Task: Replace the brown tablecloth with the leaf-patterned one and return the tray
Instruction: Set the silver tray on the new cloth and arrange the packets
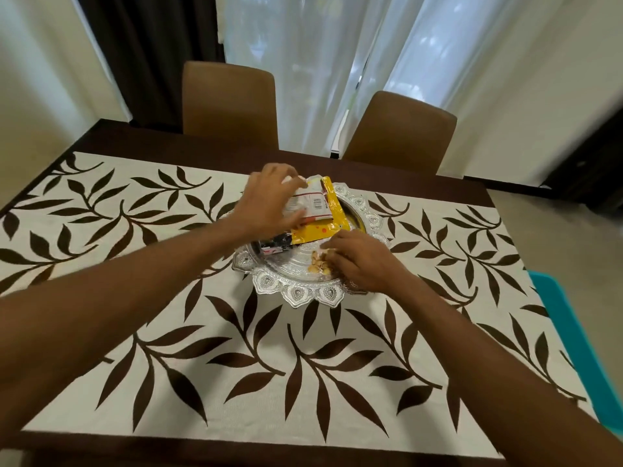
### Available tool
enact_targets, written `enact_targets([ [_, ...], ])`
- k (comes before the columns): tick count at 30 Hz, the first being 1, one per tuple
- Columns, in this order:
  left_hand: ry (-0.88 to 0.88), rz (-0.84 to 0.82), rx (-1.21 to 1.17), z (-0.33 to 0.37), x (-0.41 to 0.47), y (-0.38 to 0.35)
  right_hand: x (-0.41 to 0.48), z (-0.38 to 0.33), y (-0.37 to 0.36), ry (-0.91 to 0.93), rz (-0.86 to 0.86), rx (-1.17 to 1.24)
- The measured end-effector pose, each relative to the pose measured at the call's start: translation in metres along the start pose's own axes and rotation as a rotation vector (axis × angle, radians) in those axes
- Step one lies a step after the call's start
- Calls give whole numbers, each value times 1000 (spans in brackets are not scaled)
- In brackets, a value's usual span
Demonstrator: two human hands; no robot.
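the leaf-patterned tablecloth [236, 348] lies flat across the dark table [209, 143], whose bare edge shows along the upper and lower borders of the cloth. the silver tray [296, 294] sits on the cloth just above frame centre, with wide open cloth to its left, right and below. the left hand [269, 203] is clamped on a white packet [312, 203] and a yellow packet [332, 224] over the tray. the right hand [364, 261] rests on the tray's lower right rim, fingers curled; i cannot tell what it grips. two brown chairs [229, 99] stand at the upper edge; a teal object [573, 338] sits at the right edge.
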State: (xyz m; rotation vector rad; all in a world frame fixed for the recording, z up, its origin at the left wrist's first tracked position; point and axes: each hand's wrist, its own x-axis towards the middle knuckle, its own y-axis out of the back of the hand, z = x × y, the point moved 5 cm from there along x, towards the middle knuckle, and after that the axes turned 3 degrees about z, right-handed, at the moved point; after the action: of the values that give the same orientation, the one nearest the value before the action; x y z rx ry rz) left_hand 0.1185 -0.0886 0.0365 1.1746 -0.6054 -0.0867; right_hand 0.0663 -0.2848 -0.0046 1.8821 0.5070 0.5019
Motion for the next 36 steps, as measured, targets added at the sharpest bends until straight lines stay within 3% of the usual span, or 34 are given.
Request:
enact_targets([
  [4,-180,-96,-97,49,-36,-13,7,14,15,-91,143,2],
  [9,6,-308,-43,73,-55,-44,4,8,3,-38,-33,-76],
  [13,30,-382,-45,74,-65,-51,-6,1,-5,23,-54,-164],
  [18,-32,-485,-117,74,-58,-49,-8,0,-5,22,-36,-101],
  [30,-123,-284,-159,77,-87,-44,-8,-1,-11,118,-19,-90],
  [36,-95,-410,-218,75,-76,-50,-2,0,-15,108,-54,-103],
])
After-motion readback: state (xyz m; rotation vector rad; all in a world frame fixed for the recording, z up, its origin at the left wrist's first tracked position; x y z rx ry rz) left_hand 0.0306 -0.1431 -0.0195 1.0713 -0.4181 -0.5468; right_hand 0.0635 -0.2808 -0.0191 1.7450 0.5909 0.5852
